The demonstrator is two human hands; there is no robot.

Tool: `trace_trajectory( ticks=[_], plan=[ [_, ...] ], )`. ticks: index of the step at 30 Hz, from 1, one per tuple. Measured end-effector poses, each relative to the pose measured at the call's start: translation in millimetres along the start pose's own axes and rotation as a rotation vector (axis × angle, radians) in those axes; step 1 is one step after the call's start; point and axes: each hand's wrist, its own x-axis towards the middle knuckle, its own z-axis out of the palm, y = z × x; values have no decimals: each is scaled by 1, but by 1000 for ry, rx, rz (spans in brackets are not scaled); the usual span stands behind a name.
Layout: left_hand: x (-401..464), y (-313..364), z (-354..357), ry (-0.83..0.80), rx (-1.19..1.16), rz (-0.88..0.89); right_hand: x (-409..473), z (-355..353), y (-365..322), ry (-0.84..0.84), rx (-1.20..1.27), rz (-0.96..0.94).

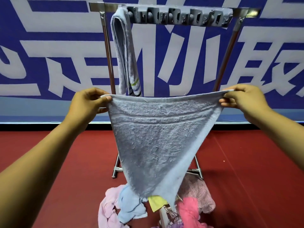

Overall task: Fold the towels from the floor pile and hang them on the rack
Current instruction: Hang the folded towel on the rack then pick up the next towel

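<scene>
Above the floor pile (pixel 156 209), a pale blue towel (pixel 158 142) hangs stretched between two hands. Left hand (pixel 87 102) pinches one top corner, thumb over curled fingers; right hand (pixel 241 97) pinches the other corner the same way. Top hem is pulled almost taut, sagging a little mid-span; the cloth narrows to a point below, its tip just at or touching the heap. Holding by the two corners lets the weight straighten the fabric, likely so the edges can be matched for a first fold.

Behind it stands the rack (pixel 164 9), metal uprights and a top bar carrying a grey clip strip (pixel 179 17). One folded blue towel (pixel 126 55) is already draped near the bar's left end, striped hem hanging low; the remainder of the bar is free.

Pile holds pink, light blue, yellow and mauve cloths, jumbled on the red floor (pixel 57 162). A blue-and-white banner (pixel 49 46) backs the scene.

Judgement: early in the task, one towel hung, the second opened out and not yet folded, several left.
</scene>
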Motion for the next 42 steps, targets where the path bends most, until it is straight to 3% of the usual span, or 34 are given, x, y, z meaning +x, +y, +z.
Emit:
trace_trajectory(
  ticks=[6, 10, 18, 24, 28, 31, 37, 42],
  plan=[
    [1, 3, 1, -5, 13, 21, -1, -1, 8, -59, -20, -46],
    [7, 10, 3, -13, 147, 107, 3, 1, 8, -38, -77, -138],
    [10, 44, 25, -129, -58, 284, -2, 19, -25, -118, 10, -258],
    [6, 52, 39, -189, -58, 275, -5, 32, -40, -240, 164, -229],
    [4, 50, 44, -166, 28, 258, -7, 38, -41, -278, -4, -285],
    [7, 44, 42, -99, 152, 249, -6, 37, -39, -226, -163, -288],
    [4, 35, 36, 38, 220, 129, 5, 32, -26, -12, -174, -196],
    [1, 36, 34, 54, 164, 17, 3, 29, -21, 98, -351, -208]
  ],
)
